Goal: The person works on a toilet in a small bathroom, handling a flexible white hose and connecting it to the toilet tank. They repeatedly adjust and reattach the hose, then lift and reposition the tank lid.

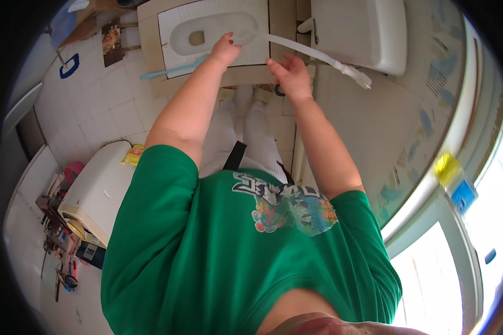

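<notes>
White squat pan (179, 22), white hose (313, 53), light-blue brush (167, 71), green tee (218, 251) w/ multicolour print, prob. yellow-capped bottle (452, 178).

Counted: two hands, left (226, 49) and right (289, 75); one white hose (313, 54); one squat toilet pan (207, 30); one blue brush (167, 71); one white cistern (363, 30); one yellow-capped bottle (455, 181).
</notes>
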`<act>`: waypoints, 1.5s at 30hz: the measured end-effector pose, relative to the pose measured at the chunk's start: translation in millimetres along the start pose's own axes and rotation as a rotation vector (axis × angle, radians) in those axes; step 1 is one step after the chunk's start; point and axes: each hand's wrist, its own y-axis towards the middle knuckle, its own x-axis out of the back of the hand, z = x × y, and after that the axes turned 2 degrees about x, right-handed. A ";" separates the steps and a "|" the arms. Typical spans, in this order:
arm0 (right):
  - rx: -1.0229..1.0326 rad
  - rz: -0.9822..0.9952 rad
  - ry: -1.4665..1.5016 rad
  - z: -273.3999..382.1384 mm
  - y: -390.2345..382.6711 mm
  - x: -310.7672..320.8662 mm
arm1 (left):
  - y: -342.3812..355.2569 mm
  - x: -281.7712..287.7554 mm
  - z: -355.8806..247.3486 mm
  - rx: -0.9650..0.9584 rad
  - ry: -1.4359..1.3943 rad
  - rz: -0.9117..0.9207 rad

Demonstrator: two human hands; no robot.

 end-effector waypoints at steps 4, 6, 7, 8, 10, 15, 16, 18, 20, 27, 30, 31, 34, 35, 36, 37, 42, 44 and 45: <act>-0.054 0.037 0.111 -12.9 48.9 -32.3 | 58.6 -13.3 30.5 -0.061 0.104 -0.065; -0.064 0.001 0.191 -23.4 64.1 -45.5 | 78.3 -22.7 39.7 -0.104 0.150 -0.099; -0.034 -0.006 0.240 -16.2 62.9 -49.3 | 83.6 -26.0 38.3 -0.109 0.165 -0.103; -0.004 -0.013 0.291 -14.5 66.1 -53.1 | 88.1 -29.9 36.2 -0.114 0.180 -0.106; 0.144 0.027 0.367 -26.0 80.7 -58.2 | 105.4 -37.7 37.9 -0.122 0.174 -0.081; 0.413 0.018 0.355 -53.1 107.5 -61.4 | 137.4 -60.7 46.1 -0.282 0.122 -0.084; 0.467 0.002 0.304 -50.2 105.2 -59.8 | 135.5 -61.5 41.8 -0.303 0.125 -0.084; 0.506 -0.013 0.309 -42.0 100.1 -57.1 | 137.2 -60.3 33.7 -0.237 0.193 0.041; 0.474 -0.012 0.417 -35.5 94.7 -56.5 | 137.2 -66.0 36.6 -0.204 0.231 0.078; 0.699 -0.194 -0.394 -37.0 109.6 -37.6 | 126.1 -78.4 27.9 -0.253 0.374 0.016; 0.831 -0.361 -0.580 -39.7 116.4 -19.8 | 132.4 -80.3 28.7 -0.379 0.495 -0.017; 0.796 -0.376 -0.648 -38.9 114.7 -15.0 | 130.4 -81.2 26.4 -0.406 0.502 -0.022; 0.702 -0.415 -0.825 -38.3 110.6 -1.4 | 125.3 -86.7 20.5 -0.493 0.523 -0.030; 0.680 -0.424 -0.866 -40.3 111.2 3.1 | 125.1 -90.5 21.4 -0.526 0.529 -0.027; 0.652 -0.438 -0.908 -42.0 112.1 8.1 | 122.3 -93.6 17.8 -0.562 0.537 -0.016; 0.655 -0.455 -0.898 -41.3 113.4 13.7 | 118.6 -95.9 12.3 -0.567 0.547 -0.013; 0.607 -0.424 -0.492 -33.1 112.6 16.4 | 100.5 -97.8 -1.0 -0.460 0.590 0.023; 0.469 -0.307 -0.357 -37.3 112.7 7.2 | 105.4 -97.9 9.2 -0.455 0.598 0.031; 0.402 -0.248 -0.289 -41.4 114.2 3.0 | 107.7 -97.3 12.3 -0.453 0.602 0.033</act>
